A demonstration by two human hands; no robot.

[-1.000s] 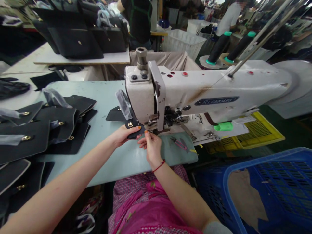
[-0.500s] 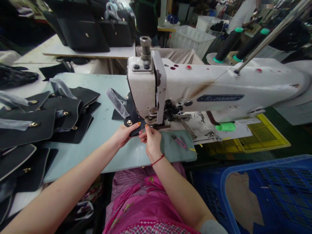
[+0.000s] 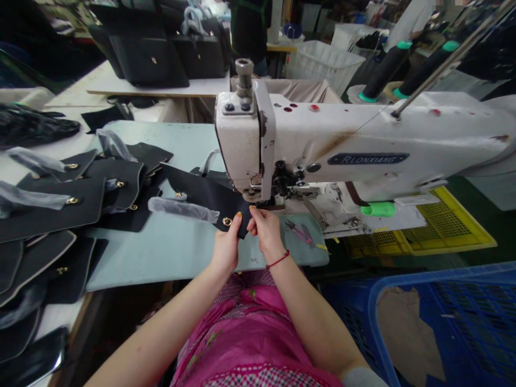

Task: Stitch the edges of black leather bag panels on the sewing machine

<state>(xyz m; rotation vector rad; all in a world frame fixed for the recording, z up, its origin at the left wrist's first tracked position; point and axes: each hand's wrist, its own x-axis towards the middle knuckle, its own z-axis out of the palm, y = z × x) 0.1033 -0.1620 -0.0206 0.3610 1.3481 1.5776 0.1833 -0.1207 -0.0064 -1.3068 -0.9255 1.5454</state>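
The left hand (image 3: 226,251) and right hand (image 3: 266,232) both pinch a black flap (image 3: 205,196) at its near end, their fingers closed on it from either side, with a gold clasp (image 3: 227,221) showing between them. The flap's long axis runs from the far left down to the right, and its near corner lies just beside the presser foot (image 3: 255,198) of a white sewing machine (image 3: 322,145). The right hand is the nearer of the two to that foot. A strip of clear film (image 3: 181,209) lies along the flap, over the pale green worktop (image 3: 161,252).

To the left lies a pile of similar flaps (image 3: 60,215), four gold clasps showing on it. Beyond the machine stand two black thread spools (image 3: 387,70). One pair of pink-handled snips (image 3: 299,232) lies right of the hands, and one blue crate (image 3: 423,328) sits at lower right.
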